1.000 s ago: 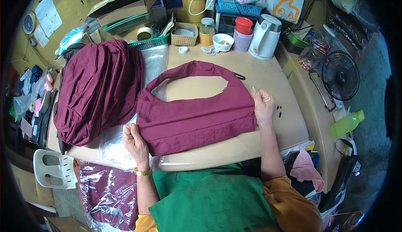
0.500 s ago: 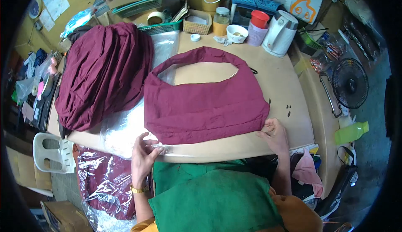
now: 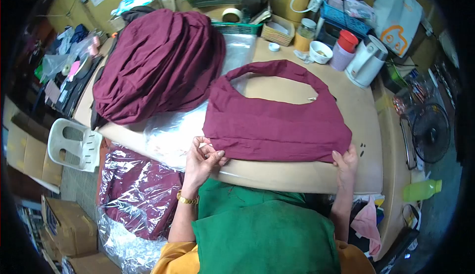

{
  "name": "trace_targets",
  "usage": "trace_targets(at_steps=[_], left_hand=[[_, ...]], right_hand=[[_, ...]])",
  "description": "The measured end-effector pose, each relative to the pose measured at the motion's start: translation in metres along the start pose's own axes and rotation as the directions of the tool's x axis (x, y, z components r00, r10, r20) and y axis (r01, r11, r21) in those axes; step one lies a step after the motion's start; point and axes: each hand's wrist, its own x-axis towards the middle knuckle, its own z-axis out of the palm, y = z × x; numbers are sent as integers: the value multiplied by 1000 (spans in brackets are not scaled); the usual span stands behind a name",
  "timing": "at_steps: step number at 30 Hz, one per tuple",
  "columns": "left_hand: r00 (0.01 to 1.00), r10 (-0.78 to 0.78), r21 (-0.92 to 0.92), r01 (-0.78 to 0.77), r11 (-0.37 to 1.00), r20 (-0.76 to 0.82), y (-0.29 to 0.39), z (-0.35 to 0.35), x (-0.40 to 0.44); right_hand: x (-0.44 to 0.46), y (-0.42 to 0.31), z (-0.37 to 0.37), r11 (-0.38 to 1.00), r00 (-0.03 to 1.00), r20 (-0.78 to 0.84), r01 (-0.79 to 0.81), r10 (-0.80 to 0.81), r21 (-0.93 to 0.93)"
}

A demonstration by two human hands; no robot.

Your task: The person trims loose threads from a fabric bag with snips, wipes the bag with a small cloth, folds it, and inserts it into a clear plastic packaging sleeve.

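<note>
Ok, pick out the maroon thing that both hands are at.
The flat bag, with the left hand and right hand at its lower corners; neither is at the heap or plastic-covered bundle.

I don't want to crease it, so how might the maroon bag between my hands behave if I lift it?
The maroon bag will probably flop, as its thin-looking cloth is softly wrinkled. It seems light for its size, lying nearly flat. Lifted by the lower corners, at your left hand and right hand, its strap would likely dangle.
</note>
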Motion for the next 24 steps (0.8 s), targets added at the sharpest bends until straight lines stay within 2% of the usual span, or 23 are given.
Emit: trace_targets(at_steps=[5,6,7,8,9,10,11,12,13,14,15,17,18,19,21,22,23,24], left_hand=[[999,-17,-70,21,997,48,-1,-20,-6],[998,51,283,-41,958,-25,4,-28,-8],[988,140,603,-70,795,-71,10,-33,-9],[972,209,617,-102,781,-104,27,-31,-13],[909,413,718,-328,615,61,39,-28,-4],[779,587,770,-509,384,222,51,-26,5],[762,608,744,-535,400,221,53,-21,14],[745,629,716,-562,414,221,55,-15,22],[805,542,695,-534,481,244,50,-19,35],[851,450,674,-501,542,271,50,-18,42],[832,508,645,-518,563,225,54,-18,45],[908,363,486,-419,767,210,60,-21,39],[878,411,452,-479,752,245,63,-11,37],[880,372,498,-473,727,294,70,1,31],[942,146,496,-286,820,302,60,2,35],[926,202,519,-349,780,320,55,0,39],[905,253,538,-409,737,341,51,-5,42],[886,309,504,-453,735,346,52,-6,42]], right_hand=[[-8,-2,-11,999,997,73,-13,15,-35],[-12,-6,-12,966,999,40,44,-35,-254],[-14,-13,-11,882,995,17,92,-94,-461],[-11,-26,-5,881,995,17,93,-96,-464],[-7,-42,4,775,959,68,263,-275,-575],[1,-47,9,705,929,103,339,-356,-623],[9,-53,14,624,890,137,407,-435,-667],[20,-52,15,754,949,240,308,-203,-580],[29,-55,15,848,934,358,169,25,-502],[33,-63,20,846,962,237,13,134,-534],[37,-69,15,846,966,229,19,123,-533],[41,-81,1,833,953,298,200,-44,-516],[35,-95,14,833,929,349,288,-124,-472],[33,-95,23,833,934,338,277,-116,-480],[36,-96,29,816,857,495,178,146,-549],[44,-86,21,786,843,482,124,239,-605],[45,-86,19,782,855,461,112,238,-613],[44,-87,21,802,856,489,173,164,-572]])
